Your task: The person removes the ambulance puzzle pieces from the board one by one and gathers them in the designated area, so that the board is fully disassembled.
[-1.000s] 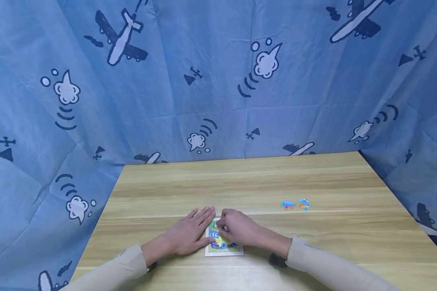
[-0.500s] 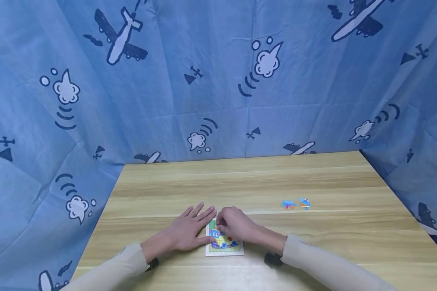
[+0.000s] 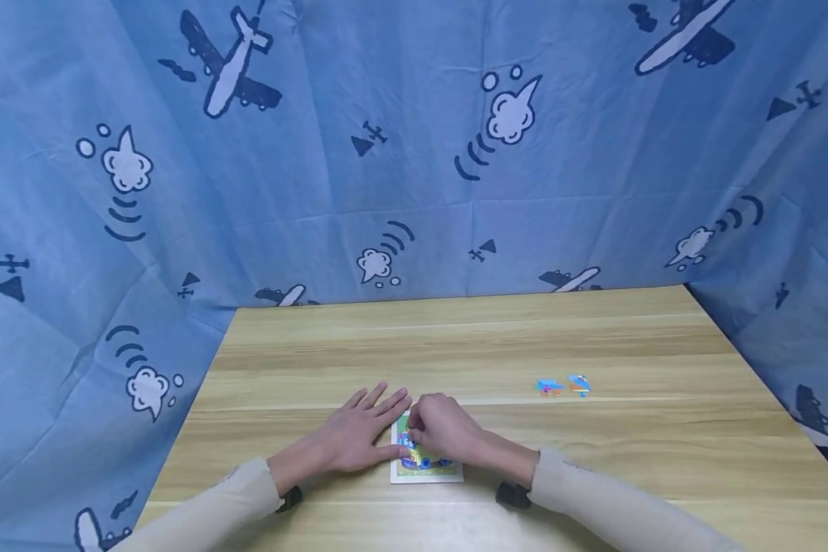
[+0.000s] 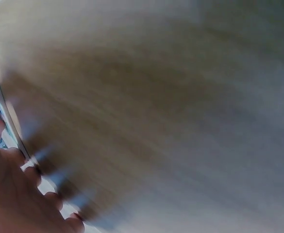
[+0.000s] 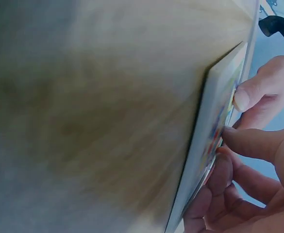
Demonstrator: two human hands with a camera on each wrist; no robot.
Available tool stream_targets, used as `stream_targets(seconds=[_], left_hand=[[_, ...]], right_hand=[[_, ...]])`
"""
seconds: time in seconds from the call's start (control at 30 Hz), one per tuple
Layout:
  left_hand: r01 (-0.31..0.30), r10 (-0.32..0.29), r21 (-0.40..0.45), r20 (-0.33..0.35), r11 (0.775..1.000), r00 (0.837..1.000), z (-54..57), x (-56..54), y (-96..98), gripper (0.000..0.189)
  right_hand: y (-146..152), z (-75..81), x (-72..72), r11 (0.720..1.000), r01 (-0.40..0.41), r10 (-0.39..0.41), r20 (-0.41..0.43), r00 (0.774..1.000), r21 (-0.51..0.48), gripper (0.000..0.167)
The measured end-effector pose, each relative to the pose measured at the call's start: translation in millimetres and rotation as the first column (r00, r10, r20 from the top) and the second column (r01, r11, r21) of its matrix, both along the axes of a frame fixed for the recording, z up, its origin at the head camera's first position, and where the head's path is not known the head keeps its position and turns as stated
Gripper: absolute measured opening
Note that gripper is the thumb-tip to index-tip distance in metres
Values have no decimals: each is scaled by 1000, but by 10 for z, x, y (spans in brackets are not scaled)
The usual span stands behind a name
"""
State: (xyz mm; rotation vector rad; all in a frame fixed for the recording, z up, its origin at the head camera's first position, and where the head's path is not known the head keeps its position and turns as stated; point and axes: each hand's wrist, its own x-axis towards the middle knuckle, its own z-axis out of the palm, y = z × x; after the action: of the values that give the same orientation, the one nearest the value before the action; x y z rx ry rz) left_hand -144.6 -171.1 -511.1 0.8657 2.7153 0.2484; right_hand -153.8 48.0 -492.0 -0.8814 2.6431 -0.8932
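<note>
A small jigsaw puzzle in a white-rimmed tray (image 3: 425,480) lies near the table's front, showing a cartoon vehicle with eyes and blue wheels. My left hand (image 3: 352,441) lies flat at its left side, fingers spread and thumb on the picture. Over the upper right part, my right hand (image 3: 445,429) is bent down with curled fingers. The right wrist view shows its thumb and index finger pinching a small puzzle piece (image 5: 221,144) against the picture; most of the piece is hidden. That same view has the left thumb (image 5: 246,97) touching the puzzle farther along.
Two loose blue and orange puzzle pieces lie to the right: one piece (image 3: 549,387) and, beside it, another piece (image 3: 579,385). The wooden table (image 3: 303,345) is bordered by a blue curtain (image 3: 421,153) with plane prints behind and at the sides.
My left fingers have spread wider, with the thumb still on the puzzle. The right hand has shifted slightly left and upward over the tray. The loose pieces lie as before.
</note>
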Motion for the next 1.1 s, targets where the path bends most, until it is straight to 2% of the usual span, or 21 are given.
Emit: stream_targets(seconds=[0.37, 0.6, 0.7, 0.83, 1.1], left_hand=[[-26, 24, 24, 55, 999, 998, 24, 6, 19, 90], [-31, 31, 22, 39, 999, 999, 32, -6, 28, 90], [-31, 30, 11, 39, 999, 999, 31, -17, 27, 90], [-30, 30, 8, 42, 1000, 999, 30, -25, 23, 90], [-33, 32, 6, 45, 999, 998, 14, -10, 25, 91]], right_hand=[[10, -26, 4, 1000, 14, -13, 22, 1000, -21, 16], [-2, -19, 24, 999, 30, -26, -123, 992, 29, 10], [-10, -4, 28, 999, 35, -30, -139, 990, 34, 9], [-4, 6, 26, 999, 38, -36, -117, 993, 13, 7], [45, 22, 7, 993, 93, -92, 17, 996, -73, 9]])
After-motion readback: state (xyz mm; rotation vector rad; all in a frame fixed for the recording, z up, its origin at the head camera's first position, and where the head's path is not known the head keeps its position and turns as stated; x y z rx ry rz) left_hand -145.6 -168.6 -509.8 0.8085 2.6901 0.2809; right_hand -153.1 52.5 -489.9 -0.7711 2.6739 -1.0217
